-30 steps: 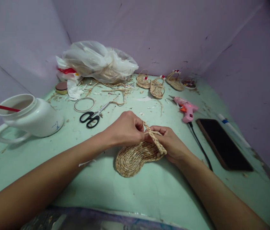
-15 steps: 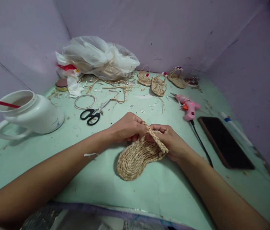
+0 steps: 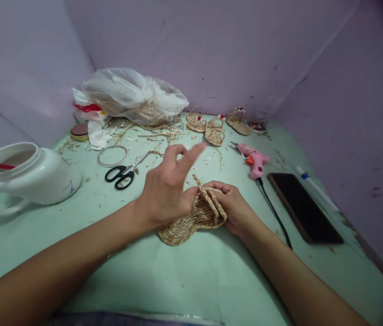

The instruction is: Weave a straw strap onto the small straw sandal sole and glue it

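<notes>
A woven straw slipper [image 3: 181, 228] with a coiled sole lies near the middle of the table, its toe end turned to the right. My right hand [image 3: 234, 206] grips that end, fingers behind it and thumb on top. A braided strap [image 3: 212, 201] loops over the sole there, and one end of it sticks up loose. My left hand [image 3: 169, 190] is raised over the slipper with index finger and thumb spread apart, holding nothing. It covers part of the sole; whether its thumb touches the slipper I cannot tell.
Black-handled scissors [image 3: 123, 174] and a ring [image 3: 112, 155] lie left of centre. A white mug-shaped jar [image 3: 49, 176] stands far left. On the right are a pink glue gun [image 3: 254, 158] and a phone [image 3: 305, 208]. Small straw slippers [image 3: 214, 135] and a plastic bag [image 3: 133, 97] sit behind.
My left hand has let go of the strap end and lifted, its fingers spreading. The strap end now stands free. My right hand still holds the slipper. The view has shifted slightly.
</notes>
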`<state>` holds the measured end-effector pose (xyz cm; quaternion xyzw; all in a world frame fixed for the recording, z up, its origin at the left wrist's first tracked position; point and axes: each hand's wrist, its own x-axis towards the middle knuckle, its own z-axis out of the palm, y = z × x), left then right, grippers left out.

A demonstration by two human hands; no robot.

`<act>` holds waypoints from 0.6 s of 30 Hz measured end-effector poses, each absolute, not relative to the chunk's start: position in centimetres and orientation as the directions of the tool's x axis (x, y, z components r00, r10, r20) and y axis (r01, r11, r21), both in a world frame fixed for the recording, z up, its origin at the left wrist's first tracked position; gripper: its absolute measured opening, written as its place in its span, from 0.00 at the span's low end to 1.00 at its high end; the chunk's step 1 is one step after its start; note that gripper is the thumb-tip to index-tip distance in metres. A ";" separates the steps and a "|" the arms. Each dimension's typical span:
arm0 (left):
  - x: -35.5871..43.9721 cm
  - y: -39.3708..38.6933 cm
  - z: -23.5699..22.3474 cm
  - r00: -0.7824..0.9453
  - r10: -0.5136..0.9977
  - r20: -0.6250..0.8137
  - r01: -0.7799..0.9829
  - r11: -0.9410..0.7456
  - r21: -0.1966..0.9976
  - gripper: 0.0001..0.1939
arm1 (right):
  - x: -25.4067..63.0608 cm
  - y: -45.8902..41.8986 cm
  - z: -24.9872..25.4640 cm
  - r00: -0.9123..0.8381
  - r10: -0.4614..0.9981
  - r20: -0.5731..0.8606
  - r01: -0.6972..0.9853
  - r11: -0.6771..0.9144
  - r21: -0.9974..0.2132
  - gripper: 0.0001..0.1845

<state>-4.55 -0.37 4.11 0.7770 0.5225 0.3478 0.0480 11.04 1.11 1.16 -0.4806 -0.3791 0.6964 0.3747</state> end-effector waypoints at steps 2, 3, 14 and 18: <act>-4.6 -0.9 3.8 0.383 0.658 0.649 0.780 -0.606 0.154 0.17 | 11.1 1.2 1.0 -0.249 0.894 -0.371 -0.184 -0.420 -0.889 0.09; -4.7 -1.0 3.5 0.456 0.565 0.688 0.747 -0.663 0.050 0.11 | 11.1 1.2 0.9 -0.244 0.899 -0.364 -0.194 -0.413 -0.890 0.09; -5.3 -0.9 1.7 0.553 0.382 0.741 0.642 -0.762 -0.086 0.11 | 10.9 0.9 0.8 -0.270 0.905 -0.329 -0.186 -0.384 -0.904 0.06; -5.4 -1.6 1.7 0.528 0.265 0.807 0.560 -0.823 -0.095 0.12 | 10.9 0.9 1.1 -0.292 0.904 -0.313 -0.218 -0.381 -0.898 0.07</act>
